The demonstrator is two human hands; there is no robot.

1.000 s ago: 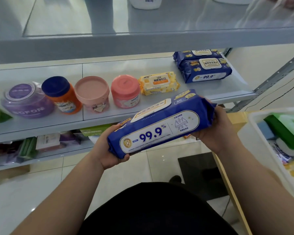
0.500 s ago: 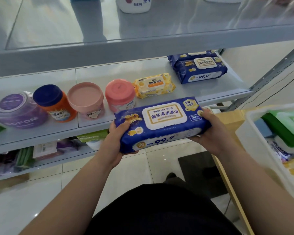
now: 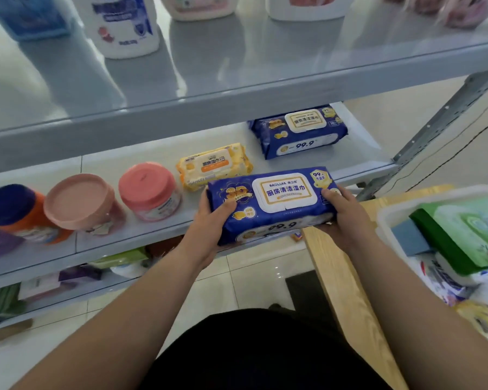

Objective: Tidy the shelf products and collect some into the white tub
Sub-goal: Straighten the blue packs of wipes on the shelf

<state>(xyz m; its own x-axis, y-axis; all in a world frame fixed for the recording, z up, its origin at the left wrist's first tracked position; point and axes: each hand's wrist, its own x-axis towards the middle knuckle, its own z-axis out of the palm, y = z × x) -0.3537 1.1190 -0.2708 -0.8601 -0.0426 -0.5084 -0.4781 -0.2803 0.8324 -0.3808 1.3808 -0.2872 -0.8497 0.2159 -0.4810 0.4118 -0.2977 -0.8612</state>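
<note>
Head view. Gripped the blue pack [image 3: 271,204] at its two short ends, with the left hand [image 3: 209,223] at one end and the right hand [image 3: 345,218] at the other. Held each thumb on the top face, the other fingers curled under, and so closed both hands around the pack. Kept it flat, label up, above the front edge of the shelf [image 3: 141,235]; could not tell about contact with the shelf.

Saw the yellow pack [image 3: 213,166] just behind the left fingertips, very near the blue pack. Saw the far pack [image 3: 299,133], also blue, well behind the right fingers, at the back of the same shelf. Found three jars in a row to the outer side of the left hand: the pink jar [image 3: 150,191] nearest, then the peach jar [image 3: 79,201], then the orange jar [image 3: 14,212] with a dark blue lid.

Found the white tub [image 3: 386,218] to the outer side of the right hand, near but apart, on the bench [image 3: 338,277]. Noted in the tub a green pack [image 3: 462,235] and other packets, too blurred to read. Noted a white bottle [image 3: 124,23] on the upper shelf, far above the left fingers.
</note>
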